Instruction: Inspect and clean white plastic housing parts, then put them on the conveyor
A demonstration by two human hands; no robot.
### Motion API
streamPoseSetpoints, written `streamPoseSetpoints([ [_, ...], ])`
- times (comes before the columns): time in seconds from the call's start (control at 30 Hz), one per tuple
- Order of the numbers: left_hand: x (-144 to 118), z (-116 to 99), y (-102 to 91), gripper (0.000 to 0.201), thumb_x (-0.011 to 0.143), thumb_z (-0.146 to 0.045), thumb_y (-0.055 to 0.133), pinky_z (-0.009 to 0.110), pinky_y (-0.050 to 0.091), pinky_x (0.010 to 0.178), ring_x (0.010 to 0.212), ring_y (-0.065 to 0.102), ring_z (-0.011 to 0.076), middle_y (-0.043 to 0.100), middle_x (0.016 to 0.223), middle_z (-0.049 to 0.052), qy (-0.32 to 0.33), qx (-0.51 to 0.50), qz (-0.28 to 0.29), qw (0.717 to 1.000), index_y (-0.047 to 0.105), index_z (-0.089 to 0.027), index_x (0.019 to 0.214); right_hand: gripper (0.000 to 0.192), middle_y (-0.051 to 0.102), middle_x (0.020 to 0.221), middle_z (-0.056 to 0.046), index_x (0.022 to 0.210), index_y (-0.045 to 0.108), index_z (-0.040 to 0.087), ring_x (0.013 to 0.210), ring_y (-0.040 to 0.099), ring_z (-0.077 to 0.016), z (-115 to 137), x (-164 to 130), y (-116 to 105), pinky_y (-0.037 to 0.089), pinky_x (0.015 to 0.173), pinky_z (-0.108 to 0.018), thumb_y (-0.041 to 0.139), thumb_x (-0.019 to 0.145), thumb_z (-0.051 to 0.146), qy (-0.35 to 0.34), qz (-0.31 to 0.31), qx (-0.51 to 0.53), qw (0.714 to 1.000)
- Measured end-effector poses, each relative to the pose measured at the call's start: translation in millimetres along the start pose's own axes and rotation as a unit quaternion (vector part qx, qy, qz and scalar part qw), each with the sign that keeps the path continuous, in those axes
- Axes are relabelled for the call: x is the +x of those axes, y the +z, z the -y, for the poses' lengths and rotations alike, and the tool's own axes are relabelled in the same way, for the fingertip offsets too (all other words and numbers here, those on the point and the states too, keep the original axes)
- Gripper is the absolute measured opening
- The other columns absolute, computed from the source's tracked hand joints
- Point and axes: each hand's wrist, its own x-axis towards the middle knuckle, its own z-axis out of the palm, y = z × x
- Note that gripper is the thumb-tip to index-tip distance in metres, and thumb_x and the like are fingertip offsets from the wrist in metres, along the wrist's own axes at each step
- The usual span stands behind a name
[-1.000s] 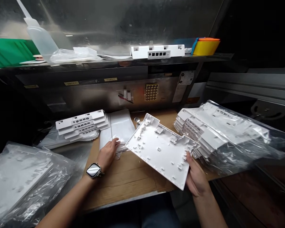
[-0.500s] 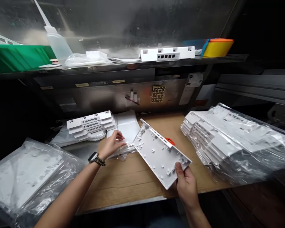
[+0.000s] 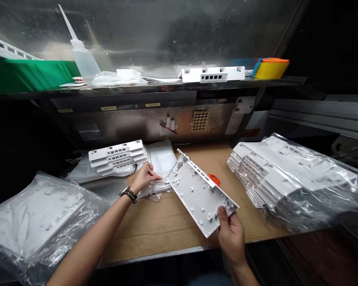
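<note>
- Right hand (image 3: 231, 234) pinches the near corner of a white plastic panel (image 3: 198, 192), thumb on its ribbed inner face, holding it tilted above the cardboard-covered bench (image 3: 155, 230).
- Left hand (image 3: 145, 176), a watch at the wrist, closes thumb and fingertips on the top sheet of a pile of clear plastic bags (image 3: 161, 161) at mid-bench.
- Behind the panel, a small orange object (image 3: 214, 178) lies on the cardboard, only partly visible.
- At right, a bagged stack of white panels (image 3: 289, 174) leans across the bench; at left, another bagged stack (image 3: 32, 214) and a loose pile of ported white strips (image 3: 117, 155).
- Risk, as judged here: held by one corner, the panel could twist free and drop, chipping its small clips; the slick bags may lift several at once.
</note>
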Motion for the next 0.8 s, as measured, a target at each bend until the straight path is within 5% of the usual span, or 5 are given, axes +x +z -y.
streamPoseSetpoints([
  [0.2,16,4,-4.8,0.037,0.076,-0.041,0.078,0.037,0.059,0.069,0.075,0.074,0.0223,0.078,0.082,0.005,0.001,-0.033,0.079,0.996,0.052,-0.021,0.092,0.051,0.079,0.105,-0.017,0.104,0.075,0.016,0.098,0.076,-0.0309,4,-10,25,0.062,0.084,-0.038,0.062,0.091,0.064,-0.065,0.044,-0.041,0.996],
  [0.37,9,3,7.0,0.023,0.079,-0.025,0.078,0.036,0.057,0.071,0.073,0.068,0.0188,0.067,0.079,-0.001,0.052,0.049,0.022,0.997,0.058,-0.019,0.090,0.045,0.079,0.102,-0.016,0.112,0.072,0.017,0.095,0.076,-0.0300,-6,-12,45,0.061,0.089,-0.040,0.057,0.097,0.056,-0.129,0.078,-0.070,0.986],
  [0.53,6,-11,2.0,0.022,0.084,-0.007,0.055,0.052,0.047,0.100,0.114,0.058,0.0316,0.067,0.134,0.011,0.135,0.161,-0.061,0.976,0.064,-0.020,0.070,0.041,0.079,0.100,-0.016,0.112,0.072,0.017,0.093,0.077,-0.0303,-11,-15,46,0.061,0.088,-0.040,0.053,0.100,0.052,-0.144,0.088,-0.094,0.981],
  [0.67,22,-27,-19.0,0.050,0.083,-0.004,0.045,0.059,0.039,0.108,0.118,0.054,0.0357,0.054,0.155,0.012,0.144,0.198,-0.118,0.962,0.071,-0.018,0.124,0.045,0.079,0.103,-0.017,0.114,0.072,0.016,0.097,0.077,-0.0316,-8,-16,45,0.061,0.089,-0.041,0.053,0.100,0.054,-0.138,0.079,-0.089,0.983],
  [0.8,40,-43,-36.9,0.068,0.076,-0.012,0.050,0.042,0.054,0.089,0.091,0.064,0.0257,0.057,0.152,0.008,0.146,0.181,-0.072,0.970,0.061,-0.023,0.143,0.049,0.078,0.113,-0.018,0.119,0.072,0.016,0.106,0.075,-0.0329,-8,-18,47,0.061,0.092,-0.042,0.057,0.097,0.056,-0.118,0.039,-0.058,0.991],
])
